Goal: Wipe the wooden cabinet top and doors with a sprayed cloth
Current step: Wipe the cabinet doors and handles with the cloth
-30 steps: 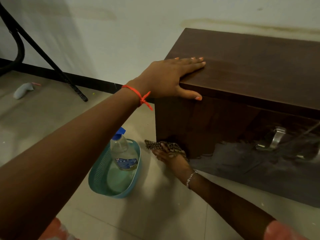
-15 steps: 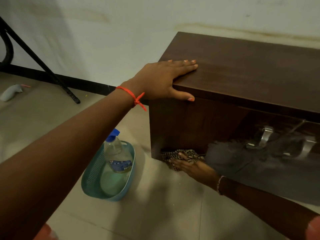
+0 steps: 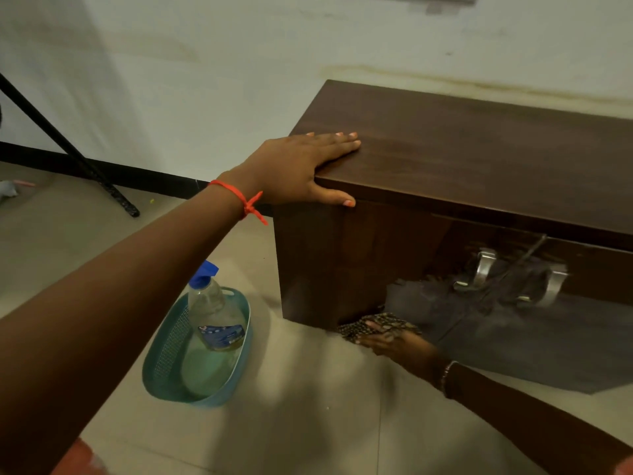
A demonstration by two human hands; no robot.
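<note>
A dark brown wooden cabinet (image 3: 479, 159) stands against the wall on the right. My left hand (image 3: 301, 166) lies flat on its top left corner, thumb hooked over the front edge, holding nothing. Low down, my right hand (image 3: 394, 342) presses a dark patterned cloth (image 3: 373, 325) against the bottom of the left door (image 3: 335, 262), near the floor. Two curved metal handles (image 3: 483, 269) sit on the door fronts to the right. A clear spray bottle (image 3: 214, 310) with a blue trigger head stands tilted in a basket.
The teal plastic basket (image 3: 164, 351) sits on the tiled floor left of the cabinet. A black stand leg (image 3: 113, 197) slants down to the floor at the left. A black skirting runs along the white wall.
My right hand and the cloth slid right along the door's bottom edge, from the left corner toward the middle. My left hand stayed on the cabinet top.
</note>
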